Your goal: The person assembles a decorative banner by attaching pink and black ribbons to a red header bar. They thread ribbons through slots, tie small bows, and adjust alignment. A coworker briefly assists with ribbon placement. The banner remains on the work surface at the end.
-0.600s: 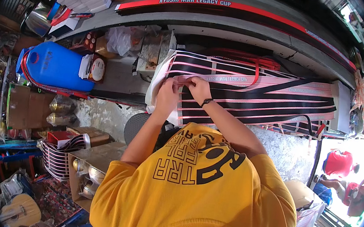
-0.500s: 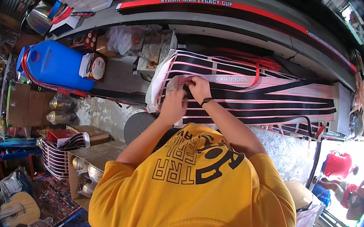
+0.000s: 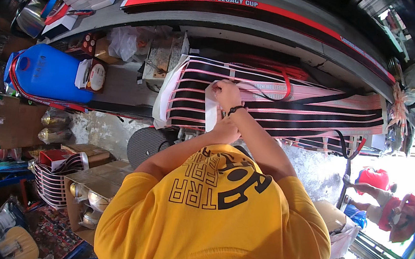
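Observation:
A sheet of black ribbon strips with pink and white edging (image 3: 290,119) lies lengthwise over the bench in front of me. Across its left part runs a narrow white strip (image 3: 211,110), perhaps paper. My right hand (image 3: 228,95), with a dark bracelet at the wrist, pinches the upper end of this strip, fingers closed. Just below, my left hand (image 3: 227,130) is curled beside the strip's lower part, partly behind my right wrist; what its fingers hold is hidden. A loose black ribbon (image 3: 331,98) crosses the sheet to the right of my hands.
A blue jerrycan (image 3: 53,72) and a small box (image 3: 96,76) stand left on the bench. Along the back shelf lies a long red printed ribbon (image 3: 261,13). A dark round stool seat (image 3: 147,145) and an open carton (image 3: 91,188) are at my left. People (image 3: 397,215) are outside, right.
My left hand has moved right and nearer to me, below my right wrist. The white strip now shows lengthened across the ribbons. The whole view has shifted slightly.

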Motion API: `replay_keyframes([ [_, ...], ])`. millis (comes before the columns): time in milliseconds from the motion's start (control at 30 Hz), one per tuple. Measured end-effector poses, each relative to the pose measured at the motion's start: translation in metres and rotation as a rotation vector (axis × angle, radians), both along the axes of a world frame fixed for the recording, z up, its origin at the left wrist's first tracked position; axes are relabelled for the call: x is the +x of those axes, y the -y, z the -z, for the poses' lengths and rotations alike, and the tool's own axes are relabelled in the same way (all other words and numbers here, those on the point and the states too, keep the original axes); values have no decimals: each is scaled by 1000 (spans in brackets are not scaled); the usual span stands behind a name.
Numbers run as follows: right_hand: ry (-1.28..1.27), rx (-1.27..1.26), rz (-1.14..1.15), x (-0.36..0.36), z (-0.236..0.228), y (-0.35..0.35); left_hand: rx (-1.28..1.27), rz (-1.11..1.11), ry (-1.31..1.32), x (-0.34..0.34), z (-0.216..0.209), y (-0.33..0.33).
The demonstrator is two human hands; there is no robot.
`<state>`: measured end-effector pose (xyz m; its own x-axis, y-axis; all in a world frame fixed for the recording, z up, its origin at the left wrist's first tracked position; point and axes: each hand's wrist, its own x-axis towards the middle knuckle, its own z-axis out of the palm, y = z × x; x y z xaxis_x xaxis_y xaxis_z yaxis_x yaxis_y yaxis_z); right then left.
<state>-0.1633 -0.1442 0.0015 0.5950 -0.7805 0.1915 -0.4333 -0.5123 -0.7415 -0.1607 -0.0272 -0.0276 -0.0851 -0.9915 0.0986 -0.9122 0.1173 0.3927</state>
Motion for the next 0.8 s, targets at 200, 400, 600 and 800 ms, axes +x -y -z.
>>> replay_keyframes([
  [200, 189, -103, 10, -28, 10, 9, 55, 11, -284, 13, 0, 5],
  [400, 173, -8, 43, -43, 13, 9, -247, -250, -503, 67, -17, -10],
  [600, 185, 63, -55, -34, 11, 12, -350, -445, -651, 80, -12, 38],
  [800, 37, -6, -94, -33, 2, 24, -196, -515, -683, 92, 4, 52],
])
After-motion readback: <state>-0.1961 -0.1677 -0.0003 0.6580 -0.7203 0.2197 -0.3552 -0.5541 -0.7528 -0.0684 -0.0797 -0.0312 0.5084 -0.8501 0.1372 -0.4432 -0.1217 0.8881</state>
